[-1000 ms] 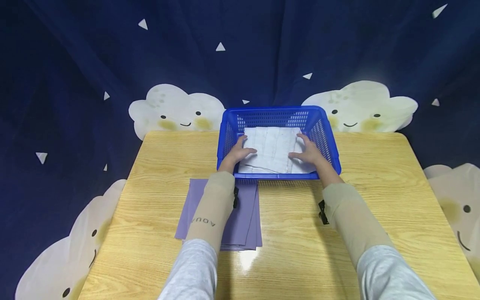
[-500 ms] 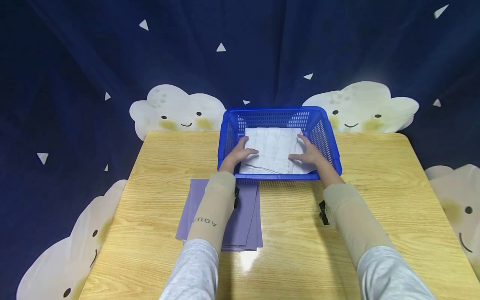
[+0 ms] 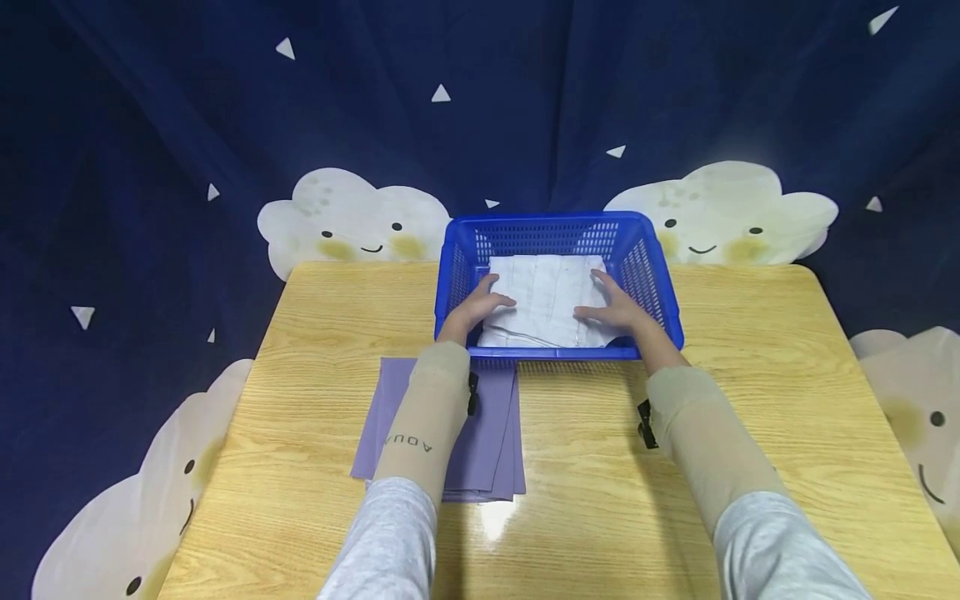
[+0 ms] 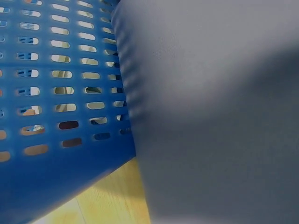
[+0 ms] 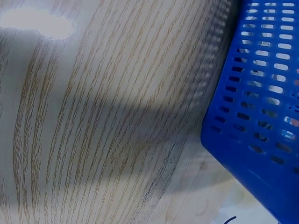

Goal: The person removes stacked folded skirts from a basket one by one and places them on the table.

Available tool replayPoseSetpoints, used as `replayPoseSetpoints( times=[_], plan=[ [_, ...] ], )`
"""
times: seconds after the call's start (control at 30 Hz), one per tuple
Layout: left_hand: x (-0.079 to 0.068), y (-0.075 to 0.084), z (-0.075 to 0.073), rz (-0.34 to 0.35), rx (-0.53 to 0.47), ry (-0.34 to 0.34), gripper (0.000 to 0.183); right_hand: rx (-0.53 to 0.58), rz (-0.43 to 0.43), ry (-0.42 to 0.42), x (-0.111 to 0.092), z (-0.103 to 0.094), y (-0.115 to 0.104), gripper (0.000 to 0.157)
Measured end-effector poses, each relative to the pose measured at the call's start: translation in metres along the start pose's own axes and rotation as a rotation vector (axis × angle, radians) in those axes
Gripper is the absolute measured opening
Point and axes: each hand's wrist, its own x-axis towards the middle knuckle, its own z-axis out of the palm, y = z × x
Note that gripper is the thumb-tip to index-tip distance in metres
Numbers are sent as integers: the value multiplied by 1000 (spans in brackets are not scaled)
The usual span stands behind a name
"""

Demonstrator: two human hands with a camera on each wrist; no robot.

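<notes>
In the head view a blue slotted basket [image 3: 555, 353] stands near the table's far edge. A layered pile of flat, white, cloth-like pieces [image 3: 542, 292] lies inside it. My left hand [image 3: 478, 307] reaches over the near rim to the pile's left side, thumb stretched across the top and fingers along the edge. On the opposite side my right hand [image 3: 617, 307] lies in much the same way, fingers spread at the right edge. Both wrist views catch mainly the basket's outer wall [image 4: 70, 112], with the hands hidden behind it.
Flat purple sheets [image 3: 480, 442] lie in a stack under my left forearm, in front of the basket. The wooden table [image 3: 585, 500] extends to both sides. Behind it hangs a dark blue curtain [image 3: 510, 125] with cloud prints.
The right edge of the white pile has shifted slightly left, baring some blue at the basket's near right corner. My right fingers moved a little left with it; my left hand stays put.
</notes>
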Motion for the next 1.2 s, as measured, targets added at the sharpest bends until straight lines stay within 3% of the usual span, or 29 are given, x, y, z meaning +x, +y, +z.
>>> replayPoseSetpoints(
  times=[0.2, 0.53, 0.8, 1.2],
  plan=[
    [-1, 1, -2, -13, -80, -37, 74, -15, 1, -20, 1, 1, -4, 89],
    [-2, 2, -2, -51, -106, -48, 78, -16, -5, -32, 3, 1, -2, 84],
    [0, 0, -1, -19, -80, -29, 80, 25, -32, -41, 0, 0, -3, 79],
    [-2, 0, -2, 0, -134, -32, 75, 34, 14, -45, -1, 1, -4, 75]
  ],
)
